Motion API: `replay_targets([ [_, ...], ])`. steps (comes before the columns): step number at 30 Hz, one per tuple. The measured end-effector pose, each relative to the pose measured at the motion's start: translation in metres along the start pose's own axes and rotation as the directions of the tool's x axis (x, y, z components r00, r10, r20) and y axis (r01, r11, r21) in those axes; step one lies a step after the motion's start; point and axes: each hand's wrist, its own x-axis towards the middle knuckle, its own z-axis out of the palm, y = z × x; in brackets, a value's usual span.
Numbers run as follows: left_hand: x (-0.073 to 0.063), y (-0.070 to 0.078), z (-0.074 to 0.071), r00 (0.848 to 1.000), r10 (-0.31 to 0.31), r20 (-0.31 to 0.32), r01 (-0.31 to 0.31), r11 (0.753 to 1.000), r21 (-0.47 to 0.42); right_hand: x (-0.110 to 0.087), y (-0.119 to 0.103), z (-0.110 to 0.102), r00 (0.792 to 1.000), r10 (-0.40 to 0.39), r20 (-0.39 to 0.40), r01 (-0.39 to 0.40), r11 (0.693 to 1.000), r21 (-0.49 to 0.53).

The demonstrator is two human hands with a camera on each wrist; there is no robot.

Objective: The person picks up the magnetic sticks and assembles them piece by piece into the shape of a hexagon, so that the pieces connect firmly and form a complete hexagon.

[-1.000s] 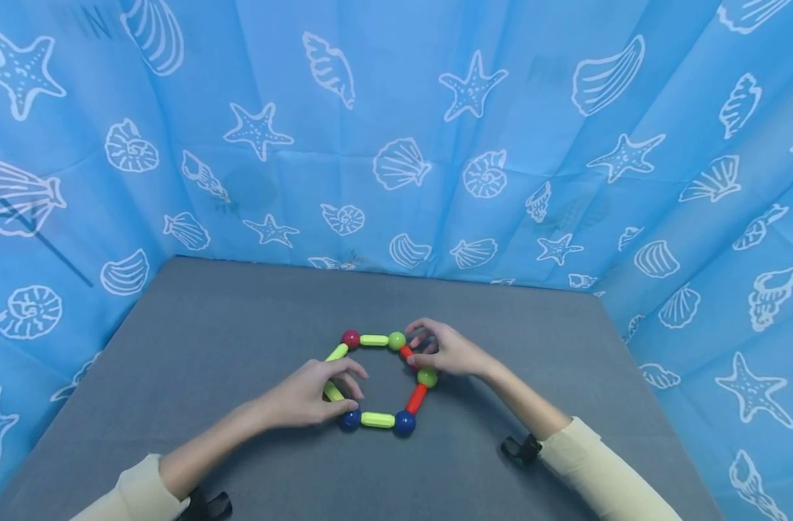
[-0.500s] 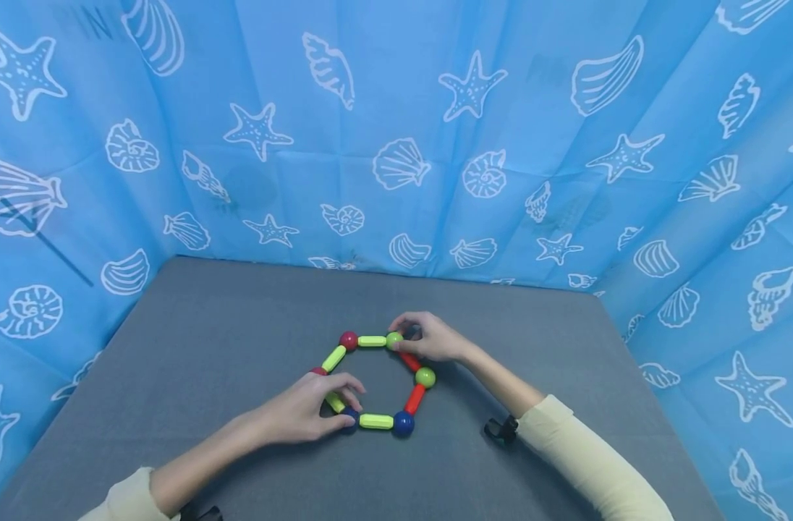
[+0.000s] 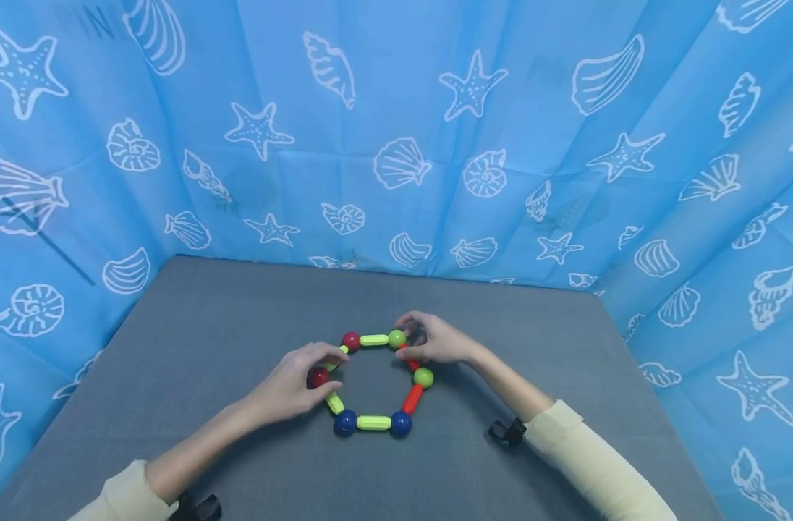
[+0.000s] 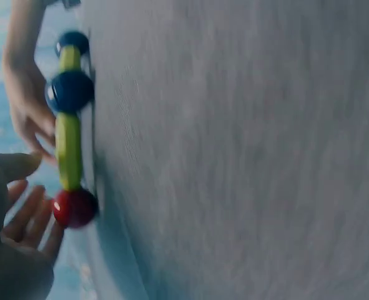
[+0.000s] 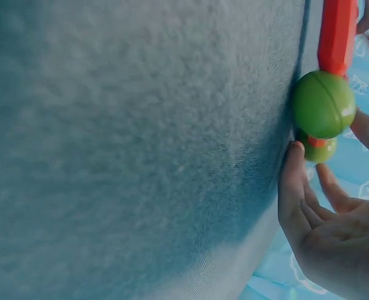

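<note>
A six-sided ring of magnetic balls and rods lies flat on the grey table. Two red balls [image 3: 319,378] form its left and upper-left corners, two green balls [image 3: 424,377] its right side, and two blue balls [image 3: 346,422] its near side. Yellow-green rods [image 3: 373,423] link most corners; red rods [image 3: 412,399] run along the right. My left hand [image 3: 284,383] is spread around the left red ball [image 4: 75,208], thumb and fingers apart. My right hand [image 3: 438,340] hovers by the upper green ball [image 3: 397,339], its fingers [image 5: 291,178] loosely bent; contact is unclear.
Grey cloth covers the table [image 3: 240,311]. A blue curtain [image 3: 396,108] with white shells and starfish stands along the back and both sides. Black straps [image 3: 506,433] hang near the sleeve cuffs.
My left hand has shifted from the near-left blue ball up to the left red ball. My right hand moved left to the upper green ball, then eased slightly off it.
</note>
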Motion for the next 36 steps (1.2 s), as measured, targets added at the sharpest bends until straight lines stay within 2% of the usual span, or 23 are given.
replay_targets([
  [3, 0.004, -0.011, -0.002, 0.996, -0.075, -0.047, 0.077, 0.997, 0.022, -0.01, -0.003, 0.001, 0.999, 0.038, 0.018, -0.037, 0.999, -0.027],
  [8, 0.011, -0.021, -0.001, 0.981, -0.188, -0.037, 0.187, 0.982, -0.019, -0.02, -0.006, 0.007, 0.999, 0.051, 0.002, -0.05, 0.994, -0.095],
  [14, 0.021, -0.019, 0.0, 0.97, -0.226, -0.083, 0.224, 0.974, -0.038, -0.022, -0.001, 0.01, 0.998, 0.056, -0.01, -0.056, 0.995, -0.084],
  [17, 0.025, -0.019, 0.001, 0.969, -0.228, -0.099, 0.226, 0.974, -0.027, -0.02, 0.011, 0.006, 0.999, 0.038, 0.0, -0.038, 0.997, -0.07],
  [20, 0.028, -0.021, 0.0, 0.971, -0.219, -0.096, 0.219, 0.976, -0.016, -0.015, 0.032, 0.005, 1.0, 0.002, 0.001, -0.001, 0.996, -0.086],
  [23, 0.029, -0.026, -0.004, 0.974, -0.221, -0.043, 0.219, 0.975, -0.041, -0.014, 0.039, 0.003, 1.0, -0.018, 0.008, 0.019, 0.997, -0.081],
  [25, 0.029, -0.031, -0.01, 0.976, -0.217, 0.028, 0.219, 0.973, -0.075, -0.018, 0.029, 0.001, 1.0, -0.002, 0.012, 0.003, 0.999, -0.053],
  [28, 0.026, -0.041, -0.022, 0.965, -0.202, 0.164, 0.227, 0.962, -0.151, -0.026, 0.016, 0.001, 1.0, 0.02, 0.019, -0.019, 0.999, -0.027],
  [31, 0.024, -0.05, -0.032, 0.949, -0.155, 0.276, 0.22, 0.95, -0.22, -0.032, 0.008, 0.002, 0.999, 0.039, 0.034, -0.038, 0.999, -0.014],
  [33, 0.024, -0.053, -0.035, 0.941, -0.128, 0.314, 0.214, 0.942, -0.259, -0.034, 0.006, 0.001, 0.998, 0.044, 0.043, -0.043, 0.999, -0.017],
  [36, 0.025, -0.054, -0.037, 0.938, -0.123, 0.325, 0.219, 0.935, -0.28, -0.034, 0.006, 0.001, 0.998, 0.051, 0.041, -0.05, 0.998, -0.024],
])
